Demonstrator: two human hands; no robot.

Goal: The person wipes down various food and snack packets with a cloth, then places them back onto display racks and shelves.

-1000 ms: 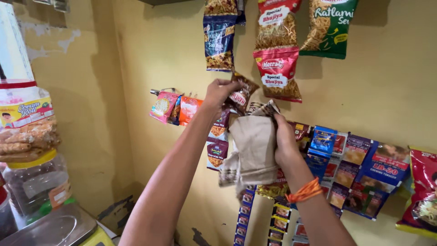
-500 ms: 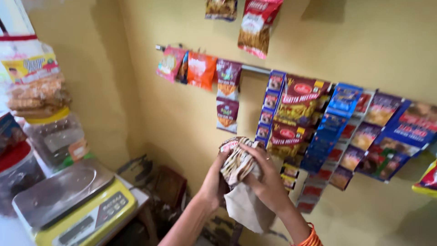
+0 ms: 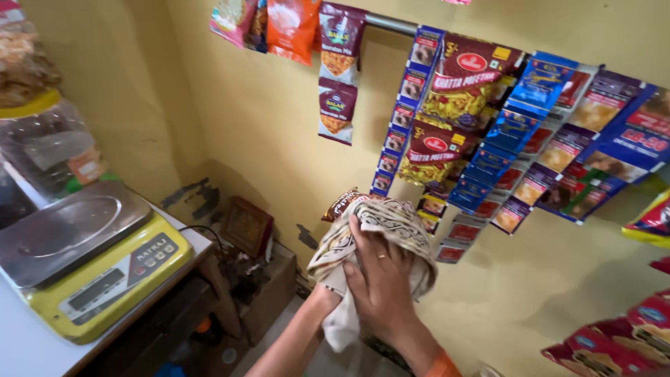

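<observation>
Two hands, one cloth: patterned cream cloth (image 3: 380,223), lately held high among the upper hanging packets, now bunched lower before the yellow wall; right hand (image 3: 380,279) spread over it, grip closed on the folds; left hand (image 3: 326,297) mostly hidden beneath, grip apparently clutching the same cloth; snack packet strips (image 3: 488,139) hanging behind, untouched; yellow weighing scale (image 3: 87,269) on bench corner, well apart.

Yellow wall (image 3: 230,119) (scuffed low down), white counter (image 3: 28,349) at left, floor prob. grey.
</observation>
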